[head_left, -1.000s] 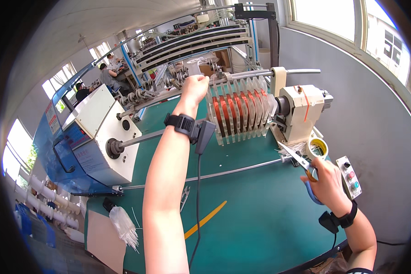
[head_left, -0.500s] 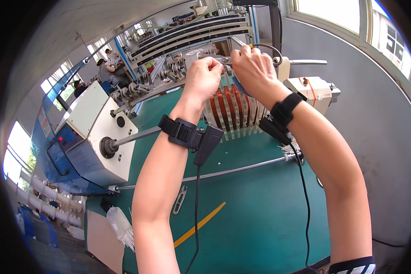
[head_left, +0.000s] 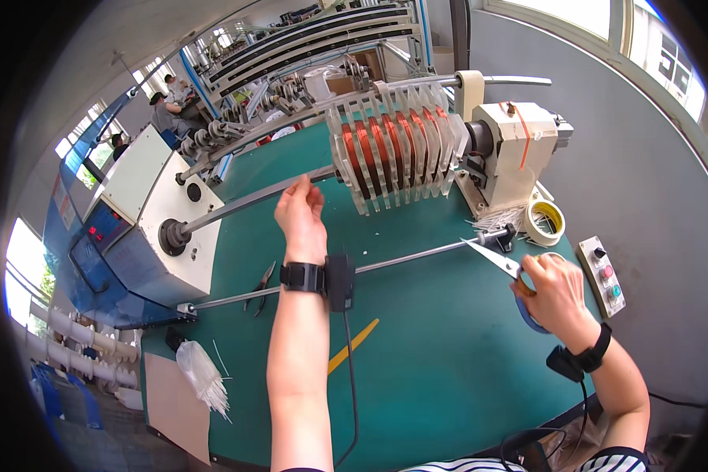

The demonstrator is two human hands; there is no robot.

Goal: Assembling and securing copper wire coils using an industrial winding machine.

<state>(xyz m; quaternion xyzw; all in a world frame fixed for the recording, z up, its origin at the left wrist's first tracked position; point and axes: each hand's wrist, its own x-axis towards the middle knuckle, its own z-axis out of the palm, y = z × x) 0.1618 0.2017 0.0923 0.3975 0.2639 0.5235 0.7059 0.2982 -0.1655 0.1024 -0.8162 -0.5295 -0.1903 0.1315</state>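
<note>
My right hand point(head_left: 557, 293) is closed around the handles of a pair of scissors point(head_left: 495, 259) with blue and yellow grips. Their blades point up and left over the table, above the thin metal rod. My left hand point(head_left: 301, 214) is raised beside the square shaft point(head_left: 256, 200), left of the coil winding. Its fingers curl together, and whatever lies between them is hidden. Several bands of copper-coloured wire point(head_left: 387, 153) sit between the clear plates of a winding former point(head_left: 359, 197) on the shaft. Neither hand touches the former.
A white machine head point(head_left: 157, 244) stands left, and a tailstock point(head_left: 519, 141) right. On the green table point(head_left: 440, 377) are a tape roll point(head_left: 544, 222), a button box point(head_left: 602, 275), pliers point(head_left: 260, 289), a yellow strip point(head_left: 354, 344) and a bag of white ties point(head_left: 200, 374).
Both hands have left the top of the former. My right hand has come down and right with the scissors; my left hand has dropped down and left. The former now shows fully.
</note>
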